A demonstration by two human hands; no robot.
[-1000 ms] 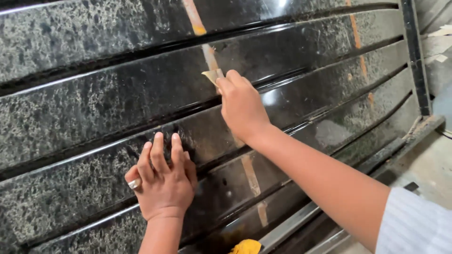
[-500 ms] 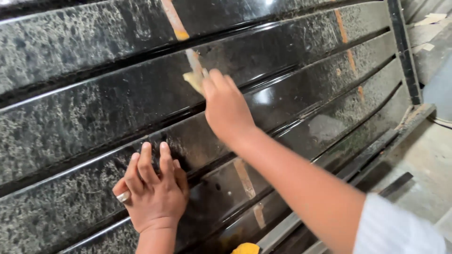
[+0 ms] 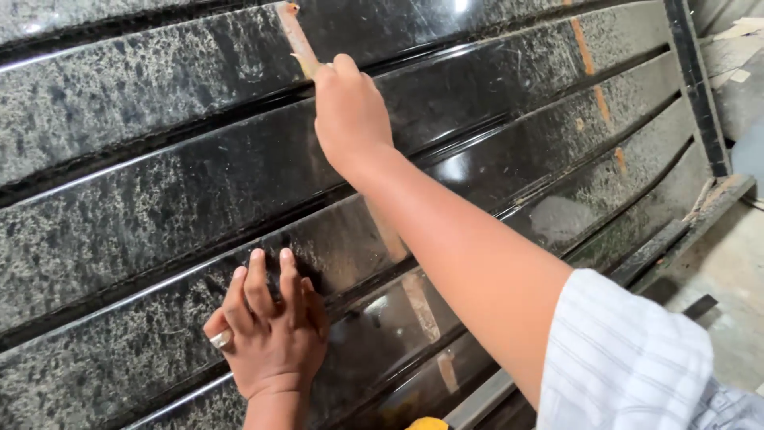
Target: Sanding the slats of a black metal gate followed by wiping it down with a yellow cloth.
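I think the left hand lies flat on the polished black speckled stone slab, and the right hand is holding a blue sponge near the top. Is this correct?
Not quite. The head view shows the right hand holding a small tan piece, not a blue sponge. The left hand does lie flat on the polished black speckled stone slab.

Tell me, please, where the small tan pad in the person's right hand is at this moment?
In the head view, the tan pad sits upper centre, pinched at the right hand's fingertips against a polished black stone slab, just below a rusty vertical strip.
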